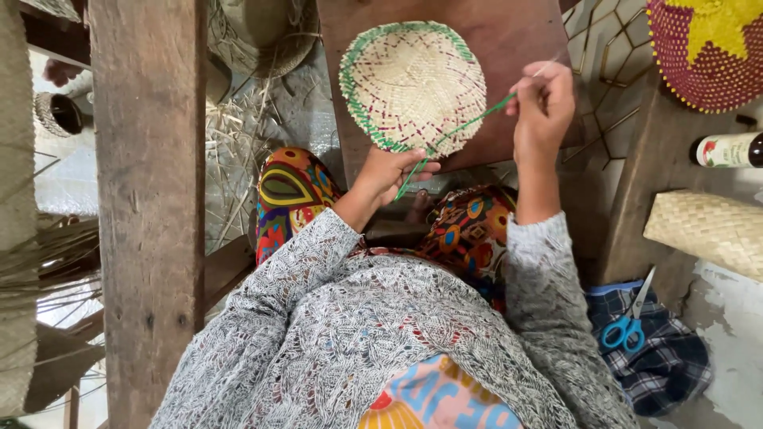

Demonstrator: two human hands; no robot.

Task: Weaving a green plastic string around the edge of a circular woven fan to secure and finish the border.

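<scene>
1. Left hand point(391, 171) grips the near rim of the round woven mat point(412, 86), thumb on top, fingers curled under the edge; closed on it.
2. Right hand point(543, 107) is raised to the right of that grip, fingers pinched narrow on the green strip point(469, 125).
3. Strip runs taut from the right-hand pinch down-left to the left-hand grip, passing across the mat's lower right edge; its tail pokes out below the left fingers.
4. Mat is pale straw with a green-stitched border and purple flecks; it lies just beyond the left grip on a brown board point(509, 48).
5. A thin pale strand sticks up from the right pinch; cannot tell what it joins.
6. Below both grips: patterned lap cloth point(294, 195), grey knit sleeves.
7. Well right of the right grip: red-yellow basket point(707, 48), bottle point(727, 149), flat woven pouch point(707, 230).
8. Near the right elbow: blue scissors point(632, 322) on a plaid cloth point(668, 357).
9. Far left of the left grip: wooden post point(147, 199), loose straw point(238, 135).
</scene>
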